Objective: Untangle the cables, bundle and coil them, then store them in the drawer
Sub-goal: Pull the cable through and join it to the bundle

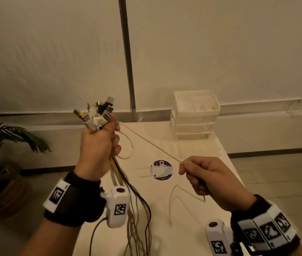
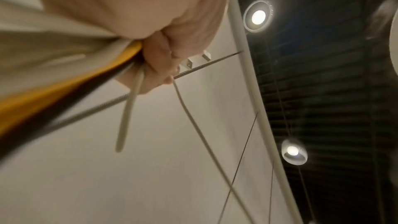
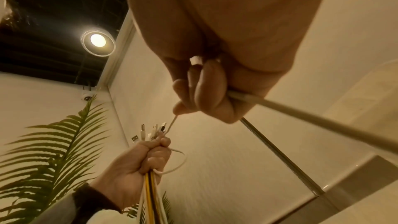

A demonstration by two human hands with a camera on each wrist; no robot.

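Left hand (image 1: 98,148) raised at 9 o'clock of the head view, fist wrapped tight round a cable bundle (image 1: 137,215): smooth round cords in white, beige, yellow and black, hanging limp below the fist past the table's near edge. Fanned out above the fist, a cluster of USB plugs (image 1: 96,114), boxy metal tips in glossy white and black plastic housings. From the left wrist view, same fist (image 2: 163,60) seen from beneath, with a yellow cord (image 2: 120,57) and a dark one pressed side by side in the grip.

Right hand (image 1: 207,174) at 4 o'clock, fingers curled, thumb and forefinger pinching a thin white cable (image 1: 150,143). Stretched taut as a straight line up toward 10 o'clock to the top of the left fist; a small slack loop (image 1: 128,148) bulging just beside the left knuckles. Past the right palm, the rest of that cord trailing in loose angular bends (image 1: 176,196) on the table. In the right wrist view, a small white plug end (image 3: 196,61) tucked between the curled fingers.

Pale glossy table (image 1: 192,209) below both hands. At 1 o'clock on its far corner, a translucent white plastic drawer unit (image 1: 194,115), rectangular, stacked in tiers, drawers closed. Round purple sticker (image 1: 162,169) near the centre, crossed by a strip of white tape. Feathery green palm plant (image 1: 7,137) at 9 o'clock, off the table.
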